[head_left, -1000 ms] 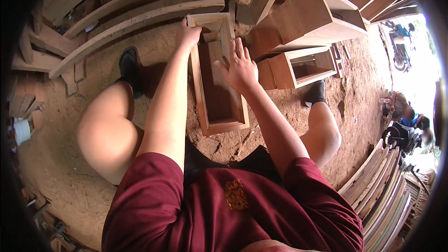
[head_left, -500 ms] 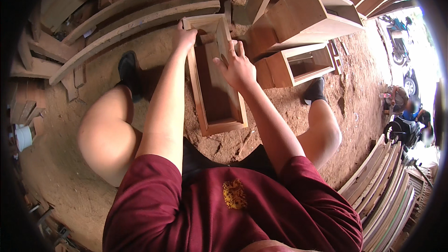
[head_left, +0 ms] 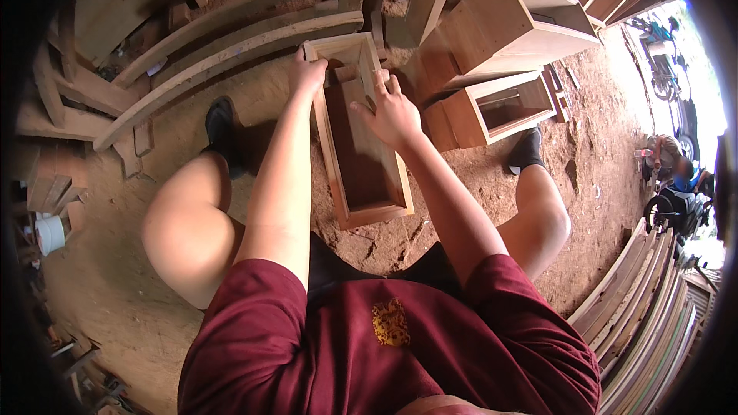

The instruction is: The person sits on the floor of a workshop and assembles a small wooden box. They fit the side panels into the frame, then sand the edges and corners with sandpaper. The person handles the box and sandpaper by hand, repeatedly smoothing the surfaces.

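- Wooden box (head_left: 377, 217), long and open-topped, lies just toward 12 o'clock of our view's center, between the person's legs, with its long sides running away from the body.
- At the box's 11 o'clock corner, we see the left hand (head_left: 309, 75) clamped on the rim, its thumb pressed along the edge.
- The right hand (head_left: 396, 117) is at the box's 2 o'clock side, its fingers bent toward the far end of the right wall and its thumb well apart from them, over the opening; from our angle, the fingertips appear to touch that wall, though we cannot be sure.
- Toward 1 o'clock, we find a taller wooden cabinet (head_left: 492, 31), tilted, and just below it a smaller open box (head_left: 457, 119).
- Curved wooden beams (head_left: 231, 54) sweep across 11 o'clock, above sandy ground (head_left: 138, 277).
- A white bucket (head_left: 51, 235) stands out near 8 o'clock, while stacked planks (head_left: 638, 300) fan out at 4 o'clock.
- Out in the glare, we make out a crouching person (head_left: 667, 157) at 3 o'clock and a blue motorbike (head_left: 661, 50) at 2 o'clock.
- A maroon shirt (head_left: 446, 323) fills 6 o'clock.
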`<state>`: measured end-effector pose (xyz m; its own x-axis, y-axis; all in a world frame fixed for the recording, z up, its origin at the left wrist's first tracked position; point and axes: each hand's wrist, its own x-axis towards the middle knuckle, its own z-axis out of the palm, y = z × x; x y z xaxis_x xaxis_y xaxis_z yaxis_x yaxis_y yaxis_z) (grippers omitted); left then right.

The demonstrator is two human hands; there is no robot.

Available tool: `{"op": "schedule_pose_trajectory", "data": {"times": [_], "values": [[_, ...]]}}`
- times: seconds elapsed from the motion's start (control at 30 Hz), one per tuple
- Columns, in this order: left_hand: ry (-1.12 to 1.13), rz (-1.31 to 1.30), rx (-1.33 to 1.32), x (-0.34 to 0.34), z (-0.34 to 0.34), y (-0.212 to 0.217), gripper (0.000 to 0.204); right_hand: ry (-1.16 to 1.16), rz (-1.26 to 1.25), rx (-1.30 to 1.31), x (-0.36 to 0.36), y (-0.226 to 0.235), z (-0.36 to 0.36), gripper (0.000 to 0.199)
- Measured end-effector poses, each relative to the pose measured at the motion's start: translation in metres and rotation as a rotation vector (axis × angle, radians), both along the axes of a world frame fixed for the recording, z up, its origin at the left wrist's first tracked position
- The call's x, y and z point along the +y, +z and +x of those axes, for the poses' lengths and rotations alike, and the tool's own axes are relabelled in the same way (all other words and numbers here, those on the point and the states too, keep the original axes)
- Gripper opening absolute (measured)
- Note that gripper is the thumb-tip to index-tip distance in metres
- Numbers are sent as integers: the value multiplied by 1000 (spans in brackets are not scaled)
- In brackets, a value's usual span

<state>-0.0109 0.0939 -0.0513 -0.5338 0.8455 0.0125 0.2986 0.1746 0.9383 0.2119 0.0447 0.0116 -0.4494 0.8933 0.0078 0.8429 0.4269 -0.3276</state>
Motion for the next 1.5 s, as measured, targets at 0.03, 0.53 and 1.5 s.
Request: {"op": "schedule_pose_trajectory", "data": {"times": [0.03,0.53,1.5], "values": [[-1,6,-12,0,-2,0,59,25,26,9,5,-4,-1,90],[9,67,6,1,-8,-10,60,5,-15,-141,3,8,-6,104],[-7,12,-21,-3,2,-4,61,-42,65,-263,-40,8,16,101]]}}
